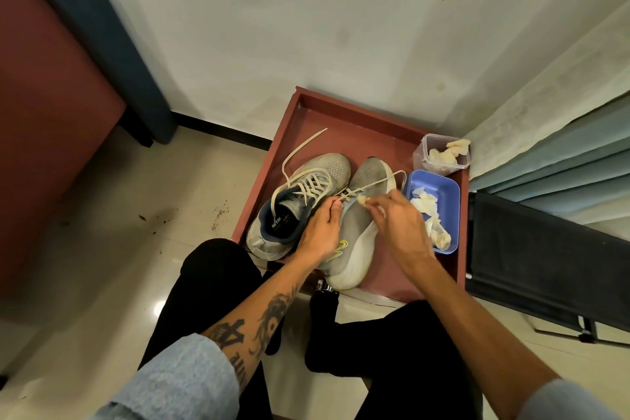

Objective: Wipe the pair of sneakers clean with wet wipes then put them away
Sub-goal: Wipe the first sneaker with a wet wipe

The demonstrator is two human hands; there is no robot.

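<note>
**Step in hand:** wiping the laced part of one sneaker. Putting away has not begun.

**Position of parts.** Both sneakers lie on the red tray [341, 123]. The blue tub [443, 186], holding crumpled wipes, serves as reference.
- The sneaker being wiped [356, 242] lies just beside the tub, tilted onto its side, between the tub and the second sneaker [303, 194].
- The second sneaker stands upright on the side away from the tub, laces loose.
- A clear box [422, 155] with more wipes touches the tub's far end.

**Hands.**
- Left hand [320, 232]: fingers curled over the tilted sneaker at its laces, steadying it.
- Right hand [399, 225]: fingers pinched together on a small wipe [363, 200], pressed at the lace crossings.

**Next move, as judged:** work the wipe along the laces and upper while the left hand keeps its hold. The wipe looks small and worn, so dropping it in the tub and drawing a fresh one from the clear box is likely due. Whether the second sneaker is already clean cannot be told.
</note>
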